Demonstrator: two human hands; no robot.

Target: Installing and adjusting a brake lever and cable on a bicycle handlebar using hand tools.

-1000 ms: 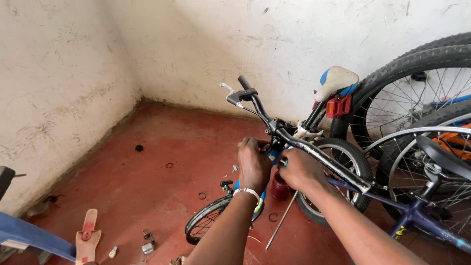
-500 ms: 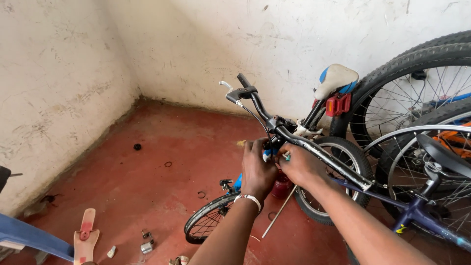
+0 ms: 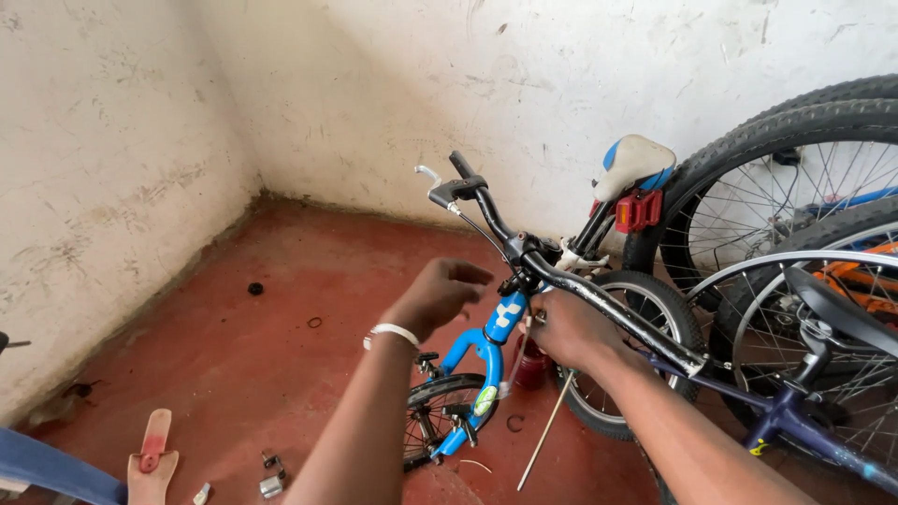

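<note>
Head view: small blue bicycle standing mid-scene on red floor, black handlebar above. Left hand lifted, fingers loosely spread, gripping nothing. Right hand under handlebar, closed, perhaps around the stem.

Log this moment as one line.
left hand: open, lifted off, near handlebar | right hand: at stem under handlebar, grip unclear | blue bike frame: upright | floor: sandal, small parts

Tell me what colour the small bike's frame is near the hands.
Bright blue: the small bike's frame shows clearest in the head view, just below the handlebar.
</note>
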